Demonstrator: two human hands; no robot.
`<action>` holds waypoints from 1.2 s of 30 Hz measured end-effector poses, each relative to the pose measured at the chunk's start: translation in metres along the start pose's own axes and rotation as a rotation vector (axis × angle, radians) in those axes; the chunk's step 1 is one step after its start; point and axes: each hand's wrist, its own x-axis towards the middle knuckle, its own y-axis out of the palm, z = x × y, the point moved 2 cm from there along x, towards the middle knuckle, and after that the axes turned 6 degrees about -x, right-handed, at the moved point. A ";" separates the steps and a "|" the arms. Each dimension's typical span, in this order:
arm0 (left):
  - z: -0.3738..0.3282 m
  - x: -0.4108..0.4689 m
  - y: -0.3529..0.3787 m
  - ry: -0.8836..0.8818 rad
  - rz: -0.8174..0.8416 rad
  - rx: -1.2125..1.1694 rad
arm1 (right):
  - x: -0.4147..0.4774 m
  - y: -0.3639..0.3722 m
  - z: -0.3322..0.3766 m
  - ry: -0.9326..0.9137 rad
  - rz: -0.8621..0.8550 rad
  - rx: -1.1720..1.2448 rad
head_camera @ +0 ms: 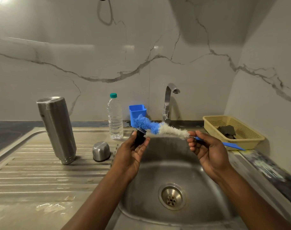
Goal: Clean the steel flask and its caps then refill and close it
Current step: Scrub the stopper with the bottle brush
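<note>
Step in hand: scrubbing of inner cap. Left hand (133, 153) held black cap (139, 138) over sink (179, 165), thumb and fingers clamped on its sides. Right hand (207, 151) pinched brush (166, 130) by thin handle, blue bristle end touching cap top. Flask (56, 128) stood mouth-down on drainboard (42, 173), steel cap (101, 151) near it, both apart from hands. Next, I judged: rinse under tap (167, 103), which needed opening first. Writing: dark mark on flask, too small to read; bottle (114, 117) showed no label.
</note>
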 end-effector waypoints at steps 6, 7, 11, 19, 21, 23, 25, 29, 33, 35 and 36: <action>0.001 0.002 -0.001 0.001 -0.008 -0.031 | -0.001 -0.005 0.006 -0.035 -0.017 -0.015; 0.001 0.002 -0.002 0.001 -0.011 -0.040 | -0.001 -0.004 0.006 -0.039 -0.017 -0.022; -0.001 0.004 -0.004 0.025 -0.036 -0.072 | -0.001 -0.006 0.005 -0.069 -0.010 -0.077; 0.005 0.007 -0.009 0.013 -0.042 -0.004 | 0.000 -0.003 0.003 -0.110 -0.010 -0.104; 0.009 0.007 -0.009 0.015 -0.049 0.018 | 0.000 -0.002 0.002 -0.109 -0.001 -0.099; 0.006 0.010 -0.010 0.034 -0.078 -0.003 | -0.001 -0.004 0.004 -0.119 0.000 -0.104; -0.001 0.011 -0.013 0.059 -0.106 -0.012 | -0.001 -0.006 0.005 -0.129 0.003 -0.120; 0.000 0.008 -0.014 0.009 -0.075 0.080 | 0.000 -0.002 -0.003 -0.097 0.022 -0.132; 0.002 0.011 -0.013 0.033 -0.094 0.059 | 0.000 -0.005 0.001 -0.114 0.014 -0.120; -0.003 0.013 -0.015 0.057 -0.121 0.034 | 0.000 -0.008 0.003 -0.123 0.003 -0.110; -0.003 0.013 -0.015 0.049 -0.117 0.033 | 0.000 -0.008 0.003 -0.120 0.004 -0.111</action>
